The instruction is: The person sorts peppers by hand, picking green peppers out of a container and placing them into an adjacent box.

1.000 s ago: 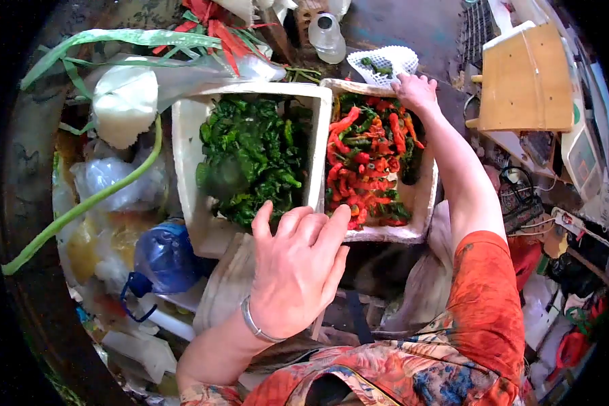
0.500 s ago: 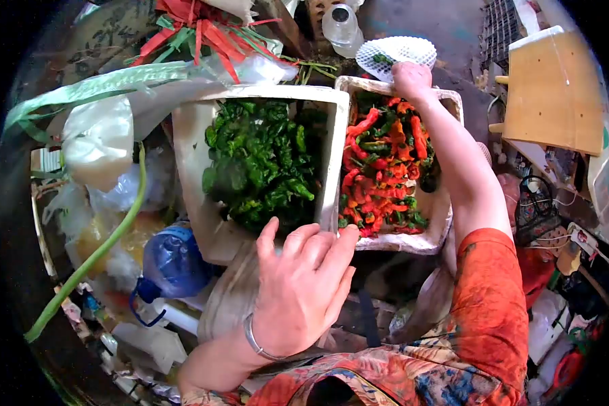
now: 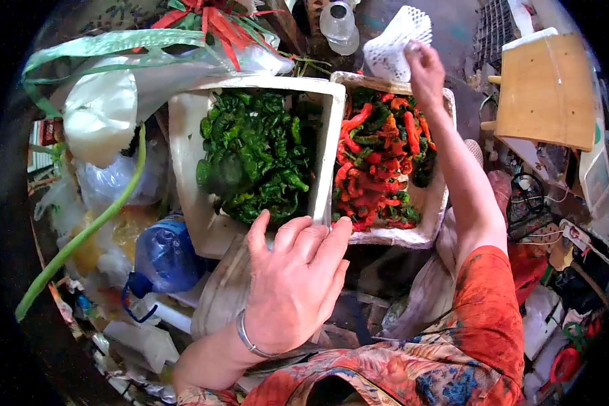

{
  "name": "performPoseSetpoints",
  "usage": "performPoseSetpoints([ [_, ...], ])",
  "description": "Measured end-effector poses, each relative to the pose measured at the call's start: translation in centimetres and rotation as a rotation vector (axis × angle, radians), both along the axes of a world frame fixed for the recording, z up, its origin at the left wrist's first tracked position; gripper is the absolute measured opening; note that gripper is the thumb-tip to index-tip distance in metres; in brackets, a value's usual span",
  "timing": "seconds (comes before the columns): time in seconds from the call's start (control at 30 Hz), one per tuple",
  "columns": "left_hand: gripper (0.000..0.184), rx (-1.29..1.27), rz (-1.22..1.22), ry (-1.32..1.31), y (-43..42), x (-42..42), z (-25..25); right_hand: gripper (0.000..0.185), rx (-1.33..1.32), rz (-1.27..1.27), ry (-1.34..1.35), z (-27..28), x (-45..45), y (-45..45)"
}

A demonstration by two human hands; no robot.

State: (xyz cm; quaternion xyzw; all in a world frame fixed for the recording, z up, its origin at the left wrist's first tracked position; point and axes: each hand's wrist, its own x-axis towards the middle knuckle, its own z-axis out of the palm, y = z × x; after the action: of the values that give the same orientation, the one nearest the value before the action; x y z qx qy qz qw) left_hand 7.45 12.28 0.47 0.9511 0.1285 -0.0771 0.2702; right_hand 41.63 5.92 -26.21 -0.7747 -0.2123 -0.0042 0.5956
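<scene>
My left hand (image 3: 294, 281), with a metal bangle on its wrist, hovers palm down at the near edge of the boxes, fingers spread and holding nothing. Beyond its fingertips, a white foam box (image 3: 191, 169) holds green peppers (image 3: 257, 152). To its right stands a second white foam box (image 3: 442, 196) with red peppers (image 3: 372, 183) and some green ones. My right hand (image 3: 425, 68) is above that box's far edge, its fingers pinched on a white foam net (image 3: 397, 40), which is raised and tilted.
A clear plastic bottle (image 3: 339, 26) stands behind the boxes. Red ribbons (image 3: 220, 24) lie at the back left, a blue bottle (image 3: 166, 257) at the near left, beside plastic bags (image 3: 101, 115). A wooden board (image 3: 547, 91) is at the right.
The foam net has gone from lying nearly flat to raised and tilted in my right hand, and its green contents no longer show. My left hand has hardly moved.
</scene>
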Motion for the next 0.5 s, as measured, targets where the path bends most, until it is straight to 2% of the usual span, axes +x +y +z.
performPoseSetpoints([
  [0.07, 0.046, 0.007, -0.003, -0.005, 0.0, -0.1, 0.2, 0.034, -0.171, 0.154, 0.009, -5.8, 0.1, -1.3],
  [0.1, 0.046, 0.006, -0.004, -0.007, -0.1, -0.2, 0.2, 0.033, -0.416, 0.219, -0.015, -4.3, -1.4, -1.8],
  [0.27, 0.048, 0.005, -0.024, -0.013, -0.2, -0.3, 0.4, 0.036, -0.647, 0.278, -0.086, -1.3, -3.2, -0.1],
  [0.3, 0.048, 0.004, -0.025, -0.016, -0.2, -0.2, 0.5, 0.034, -0.77, 0.255, -0.2, -0.5, -3.4, 0.3],
  [0.33, 0.048, -0.002, -0.027, -0.016, -0.2, -0.3, 0.5, 0.034, -0.77, 0.254, -0.203, 0.3, -3.4, 0.7],
  [0.4, 0.048, -0.006, -0.029, -0.015, -0.2, -0.3, 0.5, 0.031, -0.925, 0.253, -0.511, 1.7, -3.4, 1.3],
  [0.43, 0.048, -0.009, -0.028, -0.014, -0.1, -0.4, 0.5, 0.027, -0.85, 0.22, -0.58, 2.0, -3.3, 1.7],
  [0.5, 0.048, -0.012, -0.028, -0.011, -0.1, -0.4, 0.4, 0.026, -0.906, 0.317, -0.492, 3.0, -2.8, 2.7],
])
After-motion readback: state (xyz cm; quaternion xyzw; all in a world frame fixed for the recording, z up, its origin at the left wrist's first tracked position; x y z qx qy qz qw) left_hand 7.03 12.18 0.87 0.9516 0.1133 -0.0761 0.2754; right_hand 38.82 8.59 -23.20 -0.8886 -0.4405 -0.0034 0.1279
